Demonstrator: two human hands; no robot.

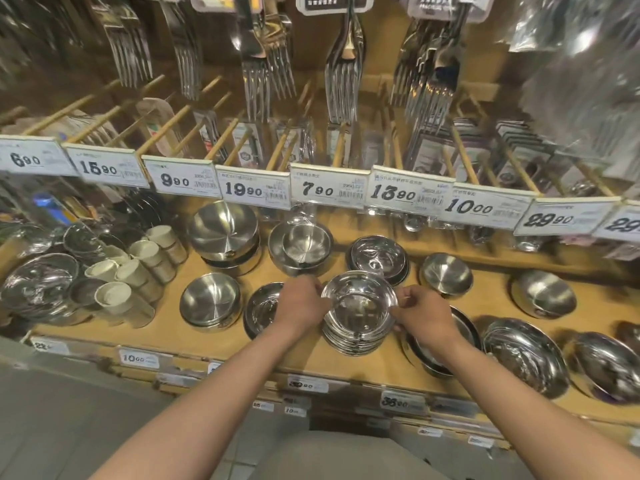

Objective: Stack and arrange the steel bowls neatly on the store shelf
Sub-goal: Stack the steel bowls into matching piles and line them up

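Both hands (304,303) flanking the bowl stack (358,315)

I see a stack of shallow, mirror-bright steel bowls (358,311) near the front of the wooden shelf (166,327), rims up and nested closely, gripped at its left and right edges. Behind it sit another polished nested stack (378,258), a small bowl inside a larger brushed one (300,247), and a tall brushed stack (225,233) tilted toward me. A brushed bowl (210,301) stands to the left, two single bowls (446,273) (543,294) to the right.
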